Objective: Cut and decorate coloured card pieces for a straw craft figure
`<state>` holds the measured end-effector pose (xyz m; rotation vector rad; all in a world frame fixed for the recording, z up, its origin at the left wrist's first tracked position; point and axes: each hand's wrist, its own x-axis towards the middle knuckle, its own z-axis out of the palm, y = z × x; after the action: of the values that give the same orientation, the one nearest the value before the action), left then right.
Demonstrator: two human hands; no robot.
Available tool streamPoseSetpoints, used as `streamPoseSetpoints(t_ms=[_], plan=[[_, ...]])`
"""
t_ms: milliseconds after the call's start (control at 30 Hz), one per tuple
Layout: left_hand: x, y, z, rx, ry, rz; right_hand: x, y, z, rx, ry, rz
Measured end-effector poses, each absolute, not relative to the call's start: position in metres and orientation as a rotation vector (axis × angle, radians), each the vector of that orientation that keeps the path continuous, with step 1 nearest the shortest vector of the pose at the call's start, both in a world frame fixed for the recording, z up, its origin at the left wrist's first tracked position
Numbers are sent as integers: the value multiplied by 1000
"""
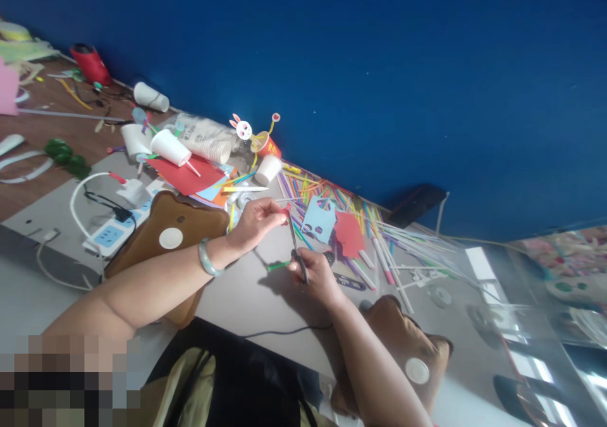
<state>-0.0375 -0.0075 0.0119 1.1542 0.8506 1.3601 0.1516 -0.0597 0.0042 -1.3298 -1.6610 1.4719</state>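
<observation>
My left hand [258, 223] pinches a small red piece [286, 213] between thumb and fingers above the table. The fingers of my right hand [317, 275] are wrapped round the dark handles of a pair of scissors [294, 250], whose blades point up toward the red piece. Whether the blades touch it is too small to tell. A thin green stick [277, 266] shows just left of my right hand. Beyond the hands lie a light blue sheet with cut-out holes [313, 217] and a red paper piece [349, 235].
Brown cushions [192, 224] [396, 332] lie at left and right. A white power strip [114, 229] with cables is at the left. Paper cups [171, 147], red paper [190, 175] and many coloured sticks [379, 250] spread along the blue wall [360, 85].
</observation>
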Motion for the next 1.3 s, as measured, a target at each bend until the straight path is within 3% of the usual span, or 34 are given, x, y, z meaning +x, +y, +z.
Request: streamPoseSetpoints(t_ms=[1300], plan=[[-37,-6,8,1183,814,1373,153,-58,-6,-1305,-1596,1541]])
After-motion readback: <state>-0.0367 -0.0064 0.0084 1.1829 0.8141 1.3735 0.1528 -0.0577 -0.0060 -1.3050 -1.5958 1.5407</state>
